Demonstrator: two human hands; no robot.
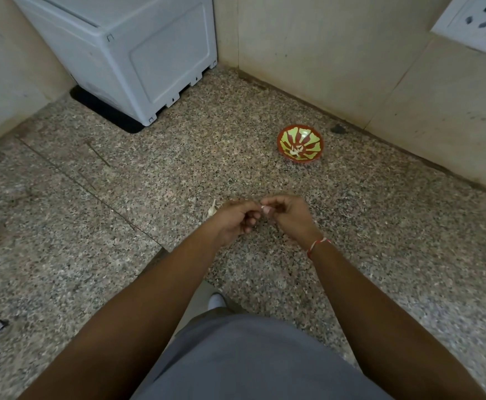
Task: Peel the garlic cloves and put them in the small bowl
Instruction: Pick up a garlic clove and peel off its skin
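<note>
Left hand (236, 219) and right hand (286, 216), fingers curled, pinch one garlic clove (264, 208) between them.

Bench (265, 174): bare speckled stone lay between the hands and the small bowl (300, 143).
Right: tiled wall (380, 82) stood just behind the bowl.
Far left: a white appliance (126, 53) filled the corner.
Near left hand: a garlic piece (212, 209) lay on the bench.

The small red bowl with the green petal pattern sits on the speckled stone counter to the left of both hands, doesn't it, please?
Not quite: the head view shows the small red bowl with the green petal pattern on the speckled stone counter to the right of both hands, further back.
</note>
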